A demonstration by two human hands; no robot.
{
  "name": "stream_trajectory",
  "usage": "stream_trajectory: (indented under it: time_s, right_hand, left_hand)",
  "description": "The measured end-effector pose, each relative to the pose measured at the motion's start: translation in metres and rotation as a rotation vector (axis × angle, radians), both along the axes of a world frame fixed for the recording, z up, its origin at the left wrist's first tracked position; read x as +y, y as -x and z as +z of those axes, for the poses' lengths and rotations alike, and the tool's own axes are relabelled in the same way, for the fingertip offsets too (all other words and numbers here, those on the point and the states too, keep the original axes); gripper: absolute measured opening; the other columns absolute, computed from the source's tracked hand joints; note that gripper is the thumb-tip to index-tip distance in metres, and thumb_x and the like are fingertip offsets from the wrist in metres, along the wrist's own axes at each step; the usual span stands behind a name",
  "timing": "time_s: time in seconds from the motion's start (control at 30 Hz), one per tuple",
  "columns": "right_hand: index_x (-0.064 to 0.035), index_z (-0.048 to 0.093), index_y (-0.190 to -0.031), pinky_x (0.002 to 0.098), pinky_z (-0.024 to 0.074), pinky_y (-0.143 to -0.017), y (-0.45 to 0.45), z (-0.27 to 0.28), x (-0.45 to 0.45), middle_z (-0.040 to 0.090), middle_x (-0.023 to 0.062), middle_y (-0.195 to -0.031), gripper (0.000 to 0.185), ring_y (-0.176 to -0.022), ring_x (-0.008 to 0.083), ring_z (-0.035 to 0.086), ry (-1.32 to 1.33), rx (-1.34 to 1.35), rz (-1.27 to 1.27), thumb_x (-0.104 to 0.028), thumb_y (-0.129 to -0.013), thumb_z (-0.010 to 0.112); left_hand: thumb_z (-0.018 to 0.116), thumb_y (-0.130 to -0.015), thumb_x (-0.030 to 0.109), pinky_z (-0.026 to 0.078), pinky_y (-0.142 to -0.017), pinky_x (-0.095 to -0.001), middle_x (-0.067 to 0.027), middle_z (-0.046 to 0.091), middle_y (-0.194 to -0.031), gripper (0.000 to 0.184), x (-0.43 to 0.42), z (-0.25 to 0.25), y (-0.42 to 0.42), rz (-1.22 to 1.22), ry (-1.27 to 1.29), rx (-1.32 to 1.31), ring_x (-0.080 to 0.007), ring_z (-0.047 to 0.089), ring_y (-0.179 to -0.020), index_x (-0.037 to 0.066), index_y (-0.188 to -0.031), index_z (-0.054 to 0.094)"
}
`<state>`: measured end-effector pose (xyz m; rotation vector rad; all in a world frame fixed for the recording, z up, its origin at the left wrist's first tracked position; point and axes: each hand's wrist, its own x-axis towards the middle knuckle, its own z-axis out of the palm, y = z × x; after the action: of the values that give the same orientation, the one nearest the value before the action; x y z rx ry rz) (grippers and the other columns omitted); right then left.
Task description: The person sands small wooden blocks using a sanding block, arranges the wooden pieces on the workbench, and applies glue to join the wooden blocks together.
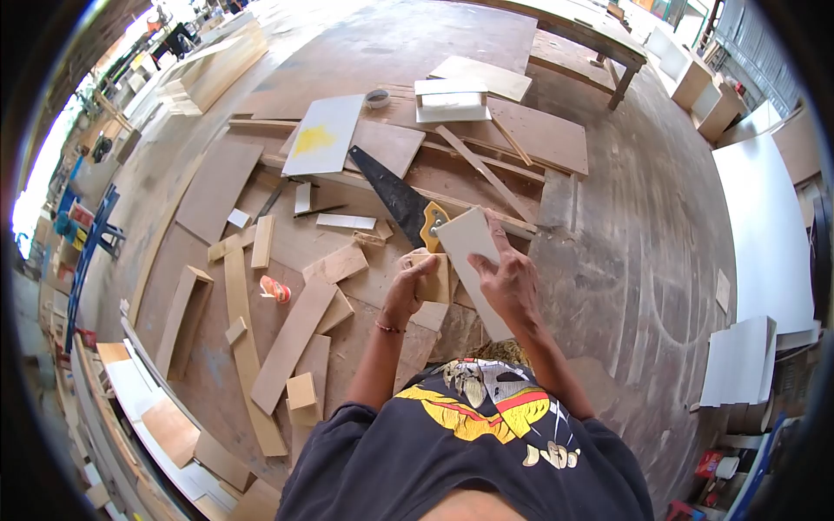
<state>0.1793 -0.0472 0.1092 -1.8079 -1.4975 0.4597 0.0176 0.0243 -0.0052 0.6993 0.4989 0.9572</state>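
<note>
My left hand (406, 291), with a beaded bracelet at the wrist, is closed around a small wooden block (436, 282). In my right hand (512, 282) is a long white-faced board (465, 243), slanting down toward my body, with the thumb on its face. The block and the board are side by side; I cannot tell whether they touch. Just beyond both hands lies a handsaw (391, 193) with a dark blade and a yellow handle, its handle close to the board's upper end.
Wooden strips (295, 347) and offcuts lie on the floor to the left, around an orange-and-white item (275, 289). A white panel with a yellow stain (323, 137) and a small bowl (377, 99) are farther off. A wooden table (599, 43) stands at the back right; white sheets (769, 234) lean at right.
</note>
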Motion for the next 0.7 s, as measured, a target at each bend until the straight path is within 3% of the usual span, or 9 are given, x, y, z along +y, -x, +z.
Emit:
stream_trajectory:
  time_s: [0.23,0.3,0.43,0.5,0.63,0.67,0.7]
  right_hand:
    - [-0.0140,0.034,-0.138,0.0366,0.0499,-0.073,0.006,-0.010,-0.019,0.062,0.0190,-0.103,0.071,-0.090,0.0322,0.063,0.001,-0.055,0.034,-0.012,-0.076,0.068]
    - [-0.0151,0.034,-0.138,0.0374,0.0499,-0.074,0.002,-0.016,-0.025,0.062,0.0198,-0.103,0.071,-0.090,0.0332,0.063,0.014,-0.052,0.119,-0.012,-0.075,0.068]
    - [-0.0163,0.035,-0.138,0.0381,0.0497,-0.074,-0.004,-0.013,-0.015,0.062,0.0208,-0.102,0.070,-0.091,0.0346,0.063,-0.013,0.050,0.028,-0.013,-0.076,0.068]
    - [-0.0187,0.033,-0.139,0.0375,0.0488,-0.070,-0.005,-0.003,-0.002,0.064,0.0181,-0.092,0.071,-0.082,0.0337,0.063,-0.059,0.015,-0.002,-0.016,-0.076,0.067]
    - [-0.0191,0.032,-0.139,0.0378,0.0487,-0.070,0.004,-0.006,-0.011,0.064,0.0170,-0.096,0.073,-0.082,0.0332,0.063,-0.085,-0.027,0.015,-0.015,-0.076,0.067]
    - [-0.0153,0.034,-0.138,0.0380,0.0495,-0.075,0.003,-0.004,-0.016,0.061,0.0200,-0.106,0.072,-0.092,0.0339,0.062,-0.010,0.023,0.033,-0.015,-0.075,0.069]
    - [-0.0153,0.034,-0.138,0.0380,0.0495,-0.075,0.004,-0.009,-0.020,0.061,0.0200,-0.106,0.072,-0.092,0.0339,0.062,-0.008,0.024,0.034,-0.015,-0.075,0.069]
  left_hand:
    - [0.064,-0.083,0.019,0.051,-0.063,-0.0254,-0.0034,0.060,-0.079,0.015,-0.007,-0.001,0.001,0.139,0.018,0.081,-0.0106,0.060,-0.069,0.006,-0.083,0.056]
    - [0.064,-0.083,0.020,0.051,-0.063,-0.0258,-0.0038,0.060,-0.079,0.016,-0.006,-0.002,-0.001,0.310,0.118,-0.046,-0.0112,0.060,-0.068,0.007,-0.082,0.055]
    - [0.064,-0.083,0.017,0.050,-0.061,-0.0247,-0.0032,0.060,-0.077,0.014,-0.008,0.006,0.007,0.137,-0.007,0.138,-0.0107,0.059,-0.067,0.005,-0.084,0.057]
    - [0.064,-0.082,0.017,0.048,-0.058,-0.0236,-0.0025,0.059,-0.076,0.014,-0.009,0.004,0.001,0.102,-0.047,0.123,-0.0094,0.057,-0.065,0.006,-0.082,0.056]
    - [0.065,-0.082,0.017,0.045,-0.057,-0.0223,-0.0009,0.057,-0.073,0.014,-0.009,0.004,-0.001,0.154,-0.041,0.118,-0.0078,0.055,-0.064,0.007,-0.079,0.056]
    - [0.065,-0.083,0.017,0.045,-0.057,-0.0220,-0.0006,0.057,-0.073,0.014,-0.008,-0.001,0.002,0.185,-0.041,0.140,-0.0074,0.054,-0.064,0.007,-0.079,0.055]
    - [0.065,-0.083,0.017,0.045,-0.057,-0.0220,-0.0006,0.057,-0.073,0.014,-0.006,-0.004,0.006,0.185,-0.039,0.142,-0.0074,0.054,-0.064,0.007,-0.079,0.055]
